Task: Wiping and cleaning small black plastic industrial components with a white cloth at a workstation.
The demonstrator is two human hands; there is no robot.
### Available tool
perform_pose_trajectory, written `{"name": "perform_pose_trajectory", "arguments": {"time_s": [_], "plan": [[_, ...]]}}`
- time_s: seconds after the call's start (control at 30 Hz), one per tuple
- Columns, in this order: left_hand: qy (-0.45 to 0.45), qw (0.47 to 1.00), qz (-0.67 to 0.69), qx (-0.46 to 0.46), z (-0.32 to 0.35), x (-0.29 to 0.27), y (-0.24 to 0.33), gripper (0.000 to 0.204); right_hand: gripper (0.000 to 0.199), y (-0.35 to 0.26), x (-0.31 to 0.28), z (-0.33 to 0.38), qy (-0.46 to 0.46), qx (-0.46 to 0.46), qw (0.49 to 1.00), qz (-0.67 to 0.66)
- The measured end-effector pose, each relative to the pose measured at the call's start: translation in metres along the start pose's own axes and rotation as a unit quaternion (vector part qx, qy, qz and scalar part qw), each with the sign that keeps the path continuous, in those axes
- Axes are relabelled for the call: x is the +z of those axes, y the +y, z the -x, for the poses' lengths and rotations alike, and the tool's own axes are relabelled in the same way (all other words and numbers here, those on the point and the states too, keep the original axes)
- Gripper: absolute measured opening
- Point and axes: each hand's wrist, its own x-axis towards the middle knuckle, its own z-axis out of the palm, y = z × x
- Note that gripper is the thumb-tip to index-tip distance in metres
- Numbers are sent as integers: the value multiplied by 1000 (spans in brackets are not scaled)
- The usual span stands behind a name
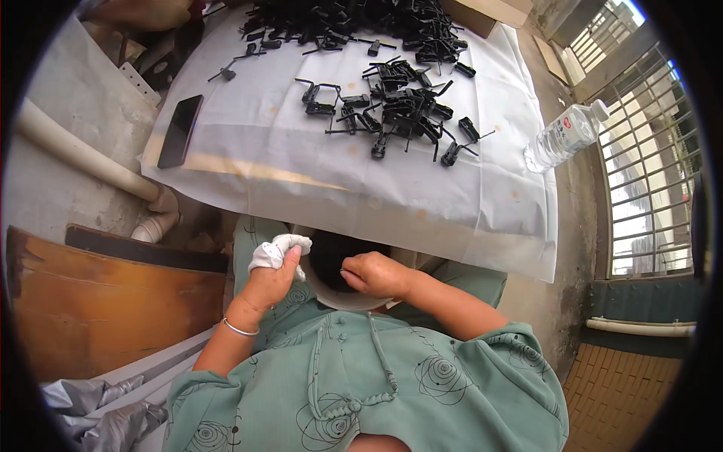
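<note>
L hand (265, 282) on bowl rim (316, 290), opening up

Left hand (273, 273) is raised at lap level, fingers wrapped in white cloth, a silver bangle on the wrist. Right hand (374, 274) is curled into a pinch, forearm angled inward from the right.

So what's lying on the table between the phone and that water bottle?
In the head view, between the phone and the water bottle, loose black plastic clips lie scattered on the white sheet.
</note>
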Motion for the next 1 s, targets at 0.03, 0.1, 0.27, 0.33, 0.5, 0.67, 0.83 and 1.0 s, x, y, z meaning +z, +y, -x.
{"name": "perform_pose_trajectory", "arguments": {"time_s": [0.03,0.1,0.27,0.33,0.5,0.67,0.83,1.0], "plan": [[-1,1000,-11,9,0,1,-1,22,21,-3,2,10,15,9,1000,-14],[20,999,-42,13,2,4,4,22,21,14,-4,16,-11,104,993,52],[173,897,-331,237,12,-25,0,24,19,67,8,21,-70,251,955,145],[178,851,-417,266,5,-32,-18,27,19,99,36,22,-69,224,960,151],[188,854,-426,232,-3,-28,-46,31,24,114,76,18,-274,255,911,172],[161,878,-406,194,-8,-29,-41,29,31,77,62,-14,-232,262,932,95],[174,870,-414,204,-9,-26,-39,27,31,66,67,-27,-226,174,957,56],[139,901,-347,221,-3,-32,-42,17,32,52,59,-39,-221,89,970,39]]}}
